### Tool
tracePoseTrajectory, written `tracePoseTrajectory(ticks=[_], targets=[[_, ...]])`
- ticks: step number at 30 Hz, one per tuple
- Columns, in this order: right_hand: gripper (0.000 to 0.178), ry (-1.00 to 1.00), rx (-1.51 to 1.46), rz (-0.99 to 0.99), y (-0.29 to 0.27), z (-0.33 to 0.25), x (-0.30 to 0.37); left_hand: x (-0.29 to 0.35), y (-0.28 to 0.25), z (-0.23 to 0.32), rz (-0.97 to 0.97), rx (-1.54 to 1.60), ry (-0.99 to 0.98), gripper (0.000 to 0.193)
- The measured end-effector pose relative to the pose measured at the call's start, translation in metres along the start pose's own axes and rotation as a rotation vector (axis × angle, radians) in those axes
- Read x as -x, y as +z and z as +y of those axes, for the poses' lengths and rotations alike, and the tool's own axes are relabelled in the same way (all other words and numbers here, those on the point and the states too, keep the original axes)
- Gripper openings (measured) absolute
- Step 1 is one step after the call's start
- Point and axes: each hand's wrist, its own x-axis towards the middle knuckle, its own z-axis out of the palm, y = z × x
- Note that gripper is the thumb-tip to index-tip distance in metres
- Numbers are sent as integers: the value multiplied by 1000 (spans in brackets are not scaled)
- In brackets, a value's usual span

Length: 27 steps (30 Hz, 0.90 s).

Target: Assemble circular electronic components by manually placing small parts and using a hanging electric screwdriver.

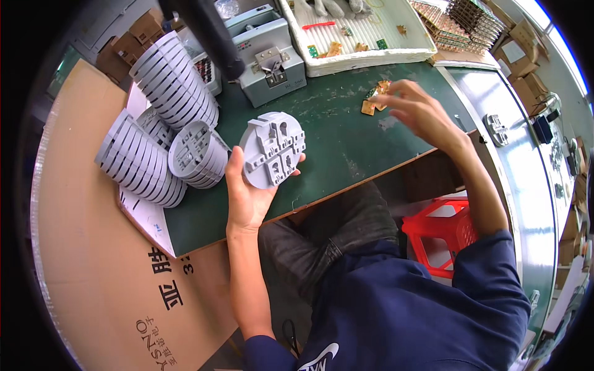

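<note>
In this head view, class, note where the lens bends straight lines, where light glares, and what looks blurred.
Head view: the green table edge curves toward the rim, and black corners ring the frame; daylight washes out the upper right; the right hand over the small gold parts is slightly smeared; the left hand and its grey round moulded part stay sharp; a dark blurred bar crosses the top.
</note>
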Motion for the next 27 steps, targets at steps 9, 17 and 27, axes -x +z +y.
tracePoseTrajectory(ticks=[9, 17, 27], targets=[[23, -175, 114, -118, 21, 17, -41, 18, -10, 4, -50, 575, -138, 94], [34, 47, -452, 85, 40, -38, -30, 29, -15, 4, 16, 509, -98, 91], [45, 558, -1541, -83, 55, -60, -23, 19, -2, -5, 128, -380, 56, 79]])
